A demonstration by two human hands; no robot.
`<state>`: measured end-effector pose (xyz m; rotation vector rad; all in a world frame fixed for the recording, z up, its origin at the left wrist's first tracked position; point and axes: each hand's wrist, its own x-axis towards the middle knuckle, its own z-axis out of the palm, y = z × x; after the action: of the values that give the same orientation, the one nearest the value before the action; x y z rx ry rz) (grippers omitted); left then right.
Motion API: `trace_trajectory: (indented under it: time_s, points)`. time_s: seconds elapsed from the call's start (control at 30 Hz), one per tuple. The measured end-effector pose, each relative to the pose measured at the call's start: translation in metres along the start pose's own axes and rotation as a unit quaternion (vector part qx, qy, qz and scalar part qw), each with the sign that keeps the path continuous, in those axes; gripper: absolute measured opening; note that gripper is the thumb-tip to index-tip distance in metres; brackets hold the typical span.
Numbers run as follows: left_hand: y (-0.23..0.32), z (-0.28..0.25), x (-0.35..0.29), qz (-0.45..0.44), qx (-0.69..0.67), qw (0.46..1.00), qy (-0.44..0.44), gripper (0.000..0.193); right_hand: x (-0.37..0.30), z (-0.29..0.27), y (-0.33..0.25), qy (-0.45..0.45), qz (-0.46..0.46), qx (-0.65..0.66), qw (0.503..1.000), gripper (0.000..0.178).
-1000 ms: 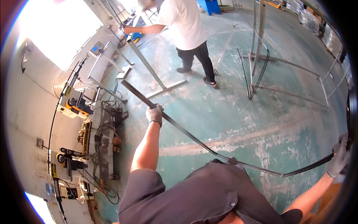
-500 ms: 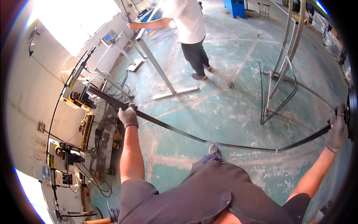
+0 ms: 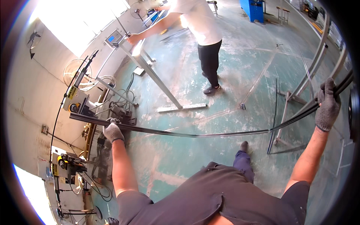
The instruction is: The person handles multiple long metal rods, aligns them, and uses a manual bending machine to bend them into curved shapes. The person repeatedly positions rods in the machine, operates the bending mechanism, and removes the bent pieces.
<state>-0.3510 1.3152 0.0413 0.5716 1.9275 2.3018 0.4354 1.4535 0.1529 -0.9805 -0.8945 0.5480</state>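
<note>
While the gloved left hand (image 3: 113, 131) curls its fingers around a bundle of long black strips (image 3: 195, 135) close to the left end, the gloved right hand (image 3: 328, 107) is clasped around the same bundle on the right. The strips run across the scene above the worn green floor (image 3: 183, 159), bowing slightly between the hands, and pass beyond the right hand toward the far right. Their left end overlaps a wall-mounted machine (image 3: 71, 98); whether they touch, I cannot tell. On the far side, a person in a white shirt (image 3: 202, 22) reaches left to the top of a grey metal stand (image 3: 159, 82). On the right stands a metal frame (image 3: 318, 56).
</note>
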Motion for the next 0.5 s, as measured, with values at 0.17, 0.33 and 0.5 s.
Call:
trace_trajectory:
  time_s: [0.17, 0.33, 0.5]
  points:
    - [0.002, 0.047, -0.009, 0.027, 0.075, 0.992, 0.097, 0.011, 0.093, 0.082, 0.084, -0.073, 0.025, 0.028, 0.997, 0.036]
    - [0.021, 0.109, -0.036, 0.011, 0.120, 0.980, 0.161, 0.008, 0.186, 0.193, 0.154, -0.147, 0.040, 0.029, 0.988, 0.037]
    - [0.001, 0.109, -0.027, 0.021, 0.143, 0.967, 0.208, 0.007, 0.233, 0.273, 0.216, -0.192, 0.069, 0.069, 0.977, 0.038]
